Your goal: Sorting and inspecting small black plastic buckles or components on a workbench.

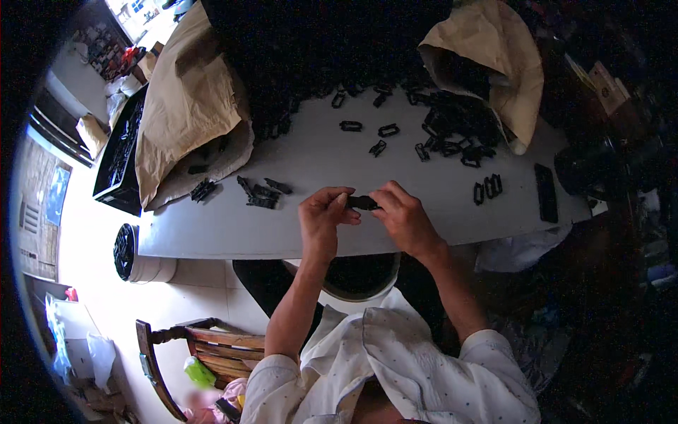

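Observation:
Above the near edge of the grey table (233, 233), a small black plastic piece (363, 203) is pinched between my two hands. My left hand (325, 218) grips its left end with thumb and fingers. On its right end the fingers of my right hand (406, 219) are closed. Finer detail of the piece is too dark to make out. Several loose black oblong frames (388, 130) lie beyond my hands. Left of my left hand rests a cluster of black plastic pieces (263, 195). A few upright black frames (487, 188) sit to the right.
Brown paper sacks stand open at left (191, 120) and back right (526, 78). A heap of black frames (452, 127) lies near the right sack. A flat black slab (545, 192) is at the right edge. Below left are a filled bucket (157, 268) and a wooden chair (226, 343).

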A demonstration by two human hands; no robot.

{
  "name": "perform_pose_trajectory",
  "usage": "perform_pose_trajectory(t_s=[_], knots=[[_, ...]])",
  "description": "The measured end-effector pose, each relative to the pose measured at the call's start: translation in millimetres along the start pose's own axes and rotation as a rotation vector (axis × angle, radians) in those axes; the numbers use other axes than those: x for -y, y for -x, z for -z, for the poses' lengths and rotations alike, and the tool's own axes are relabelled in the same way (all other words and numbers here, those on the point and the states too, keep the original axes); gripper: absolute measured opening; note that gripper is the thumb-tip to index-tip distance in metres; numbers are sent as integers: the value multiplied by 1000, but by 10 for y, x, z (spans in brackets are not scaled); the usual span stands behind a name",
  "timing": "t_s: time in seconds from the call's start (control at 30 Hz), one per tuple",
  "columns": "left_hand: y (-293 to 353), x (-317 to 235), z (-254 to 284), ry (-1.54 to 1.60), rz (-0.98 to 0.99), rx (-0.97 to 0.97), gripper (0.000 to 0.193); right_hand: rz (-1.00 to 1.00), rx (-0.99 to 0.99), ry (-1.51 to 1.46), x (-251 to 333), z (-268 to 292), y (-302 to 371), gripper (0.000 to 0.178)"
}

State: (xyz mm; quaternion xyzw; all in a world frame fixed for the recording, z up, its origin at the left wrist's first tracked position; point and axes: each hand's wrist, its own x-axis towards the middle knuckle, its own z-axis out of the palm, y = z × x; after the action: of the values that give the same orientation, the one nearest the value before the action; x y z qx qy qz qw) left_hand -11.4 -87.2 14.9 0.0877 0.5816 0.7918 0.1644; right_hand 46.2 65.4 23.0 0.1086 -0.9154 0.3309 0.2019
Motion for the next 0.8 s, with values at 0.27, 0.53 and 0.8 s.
perform_pose_trajectory(t_s=[0.27,0.53,0.8], knots=[[44,28,-106,-14,13,-12,20,-57,-1,-28,42,8,67,24],[78,80,-120,-244,-30,-44,18,8,-34,124,26,-98,107,13],[170,51,-126,-190,28,9,24,-10,-70,23,44,-102,147,27]])
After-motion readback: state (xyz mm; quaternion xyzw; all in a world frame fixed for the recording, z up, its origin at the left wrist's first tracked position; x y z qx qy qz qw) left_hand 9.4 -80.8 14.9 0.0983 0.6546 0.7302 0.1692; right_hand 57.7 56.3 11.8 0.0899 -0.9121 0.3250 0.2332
